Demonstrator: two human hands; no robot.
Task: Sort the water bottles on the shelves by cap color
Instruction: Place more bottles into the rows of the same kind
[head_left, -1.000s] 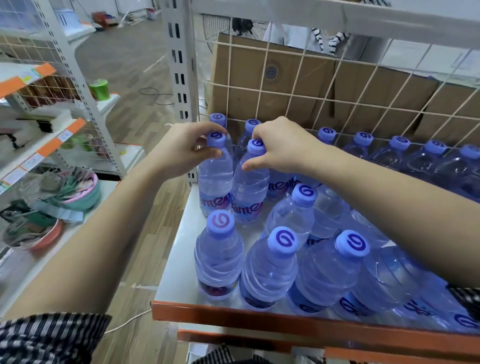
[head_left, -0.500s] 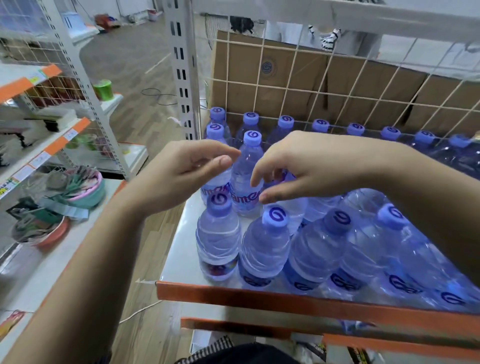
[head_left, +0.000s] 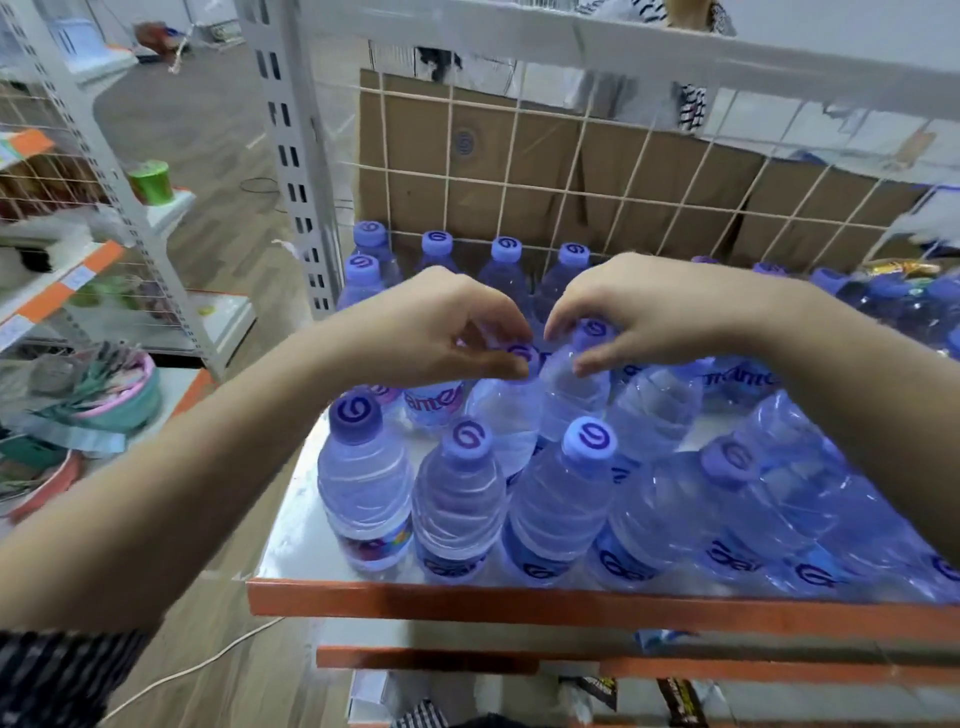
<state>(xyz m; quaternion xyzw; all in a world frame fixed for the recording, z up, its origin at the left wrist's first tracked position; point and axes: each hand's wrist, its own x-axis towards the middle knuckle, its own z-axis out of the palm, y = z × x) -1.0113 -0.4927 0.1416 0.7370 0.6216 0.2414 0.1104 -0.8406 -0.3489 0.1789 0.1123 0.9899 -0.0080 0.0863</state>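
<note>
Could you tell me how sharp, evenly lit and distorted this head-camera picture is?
Head view: the front-row cap is crisp, but the right-edge bottles smear into blur. Head view: wide-angle distortion leans the shelf upright and slants the top rail. Head view: light is soft and even, with a pale sheen on the shelf board and no hard shadows.

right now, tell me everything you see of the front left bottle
The front left bottle stands upright at the front left corner of the shelf, behind its orange edge. Clear ribbed plastic, purple cap with a swirl, multicoloured label near the base. The next bottle seems to touch it; left hand and right hand don't.
</note>
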